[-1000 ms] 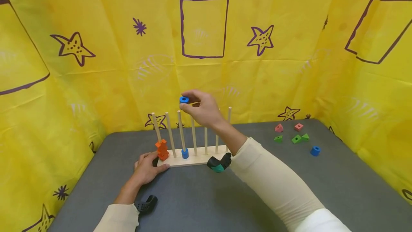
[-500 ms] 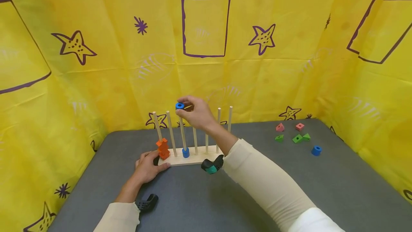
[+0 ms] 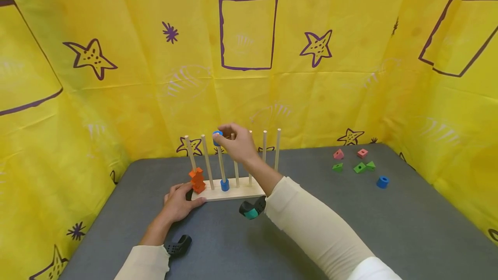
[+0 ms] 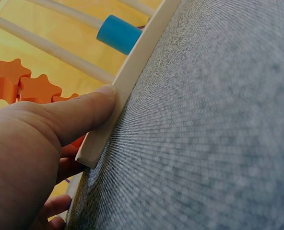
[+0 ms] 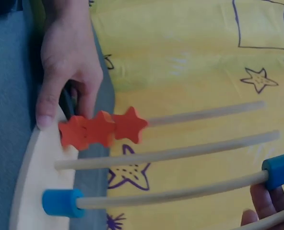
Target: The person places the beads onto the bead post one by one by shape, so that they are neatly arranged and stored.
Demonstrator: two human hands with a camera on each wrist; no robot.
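In the head view a wooden base (image 3: 241,191) carries a row of upright pegs. My left hand (image 3: 179,203) grips its left end, thumb along the front edge and fingers behind. Several orange star beads (image 3: 197,181) are stacked on the leftmost peg. Low on the third peg sits a blue cylinder bead (image 3: 225,185). At the top of that same peg my right hand (image 3: 240,145) pinches another blue cylinder bead (image 5: 280,171). The right wrist view shows the peg running into this bead; part of the hand is out of that view.
At the right of the grey table (image 3: 311,228) lie a loose blue cylinder bead (image 3: 382,182), several green triangular beads (image 3: 359,167) and two pink beads (image 3: 338,154). A yellow patterned cloth (image 3: 249,94) hangs behind and at both sides.
My right hand has moved left and down, bringing the blue cylinder bead from above the pegs onto the top of the third peg. My left hand stays on the base.
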